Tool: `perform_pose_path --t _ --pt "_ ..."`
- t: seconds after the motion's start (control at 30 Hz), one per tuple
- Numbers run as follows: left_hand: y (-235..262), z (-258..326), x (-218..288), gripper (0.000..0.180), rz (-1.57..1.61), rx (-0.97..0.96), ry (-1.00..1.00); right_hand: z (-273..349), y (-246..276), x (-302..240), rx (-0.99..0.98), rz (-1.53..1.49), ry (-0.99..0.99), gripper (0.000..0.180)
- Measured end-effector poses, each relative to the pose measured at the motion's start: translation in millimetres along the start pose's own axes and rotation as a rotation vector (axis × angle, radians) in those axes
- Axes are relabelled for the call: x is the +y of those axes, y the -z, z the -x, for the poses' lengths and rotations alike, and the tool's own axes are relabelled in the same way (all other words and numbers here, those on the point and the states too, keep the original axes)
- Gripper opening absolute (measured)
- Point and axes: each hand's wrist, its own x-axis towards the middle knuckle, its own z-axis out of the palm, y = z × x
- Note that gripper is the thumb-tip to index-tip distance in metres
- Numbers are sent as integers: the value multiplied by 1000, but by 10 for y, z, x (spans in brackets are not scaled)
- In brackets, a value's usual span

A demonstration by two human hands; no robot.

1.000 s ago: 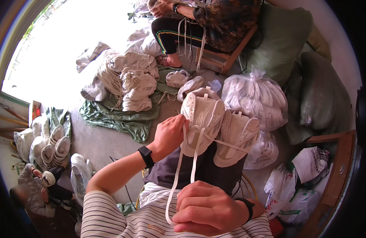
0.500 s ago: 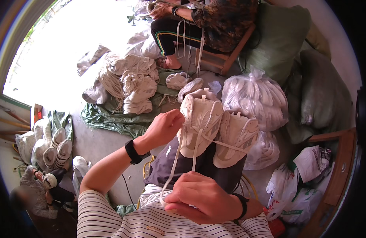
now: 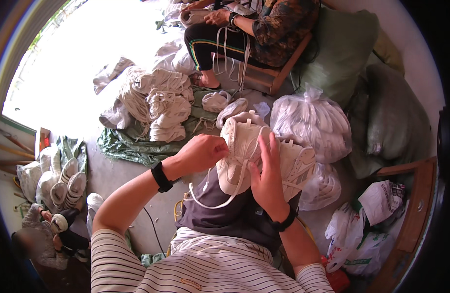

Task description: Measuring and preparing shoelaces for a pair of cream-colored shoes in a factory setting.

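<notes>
A pair of cream sneakers rests on my lap: the left sneaker (image 3: 233, 175) with its toe toward me, and the right sneaker (image 3: 298, 163) partly behind my hand. My left hand (image 3: 203, 154) is closed at the left sneaker's eyelet edge; whatever its fingertips pinch is hidden. Along that shoe's right side, my right hand (image 3: 270, 178) is raised with fingers stretched and thumb apart, near or touching the upper. A white shoelace (image 3: 220, 206) crosses the tongue and curves loosely over my dark trousers. Another lace strand reaches across the right sneaker.
Piled shoes (image 3: 168, 105) lie on a green tarp (image 3: 132, 146) ahead-left. Clear bags of shoes (image 3: 310, 119) and large green sacks (image 3: 339, 53) stand right. A co-worker (image 3: 283, 34) sits ahead holding a shoe; another person (image 3: 44, 239) sits far left. A wooden frame (image 3: 420, 195) edges the right.
My right hand has let go of the lace near my body and moved up to the left sneaker, its fingers straightened. The lace has slackened into a loop. My left hand stays by the eyelets.
</notes>
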Motion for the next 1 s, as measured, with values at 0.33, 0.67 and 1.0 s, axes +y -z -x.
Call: perform_pose_path --t 0.33,0.67,1.0 --pt "67 -85 -63 16 -175 -19 -130 -119 -354 297 107 9 -68 72" --pt "156 -245 14 42 -593 57 -466 -191 -546 367 165 131 -26 74" --pt "258 -487 49 25 -630 -171 -592 -171 -576 317 193 108 -29 76"
